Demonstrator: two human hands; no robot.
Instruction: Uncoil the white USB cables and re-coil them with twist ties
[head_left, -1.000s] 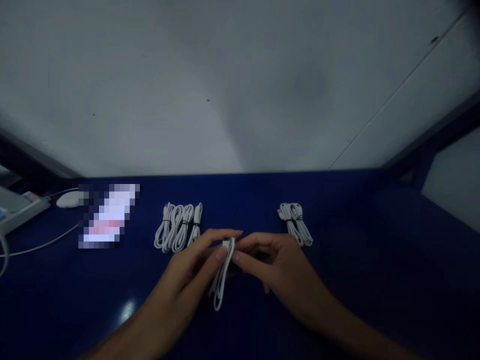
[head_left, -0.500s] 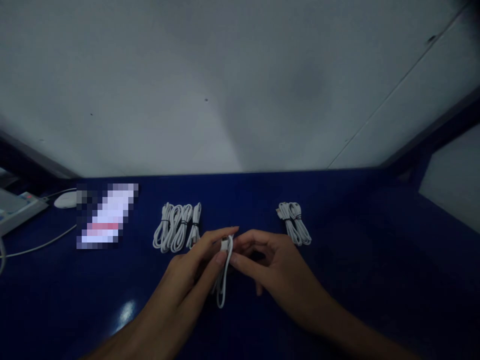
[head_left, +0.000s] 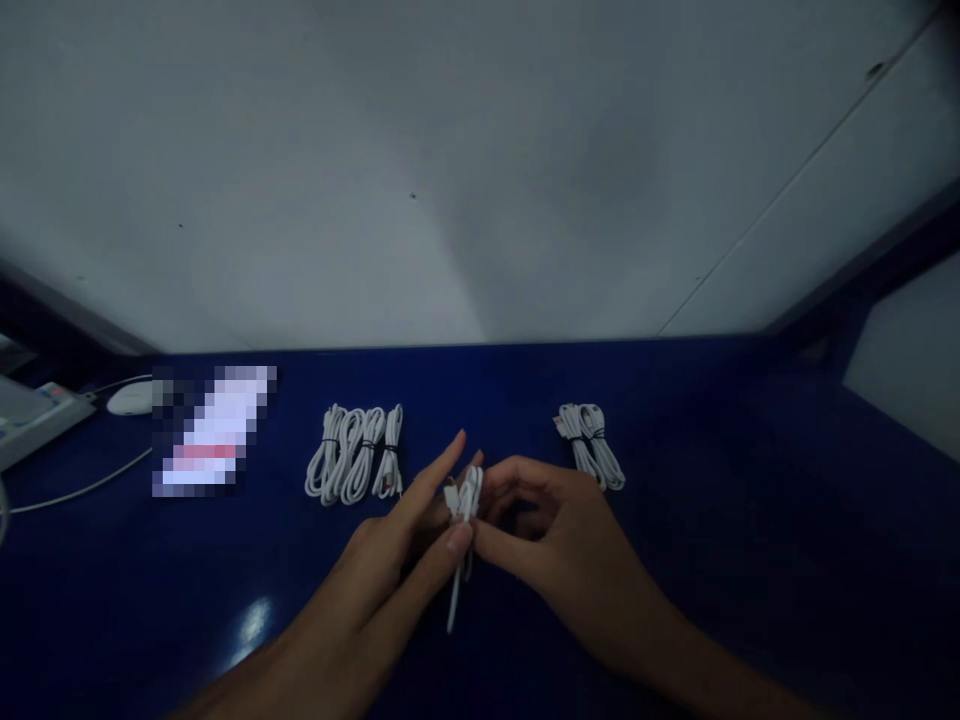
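Note:
A white USB cable (head_left: 471,490), folded into a narrow bundle, is held between my two hands near the front of the blue table. Its plug stands up beside the folds, and a loop hangs down below my thumbs. My left hand (head_left: 401,560) presses its thumb on the cable, with the index finger raised. From the right, my right hand (head_left: 559,535) pinches the same bundle with curled fingers. Several coiled white cables (head_left: 351,455) with dark ties lie in a row beyond my left hand. Another group of tied white cables (head_left: 590,447) rests beyond my right hand.
On the left lies a blurred-out phone-like screen (head_left: 214,430), with a white rounded device (head_left: 131,398) beside it. A power strip (head_left: 49,425) with cords sits at the far left edge. A pale wall (head_left: 450,200) rises behind the blue table (head_left: 480,400).
The held cable has turned and shifted slightly right, so its folds bunch closer together. My left index finger has lifted away from it. The cable groups on the table have stayed put.

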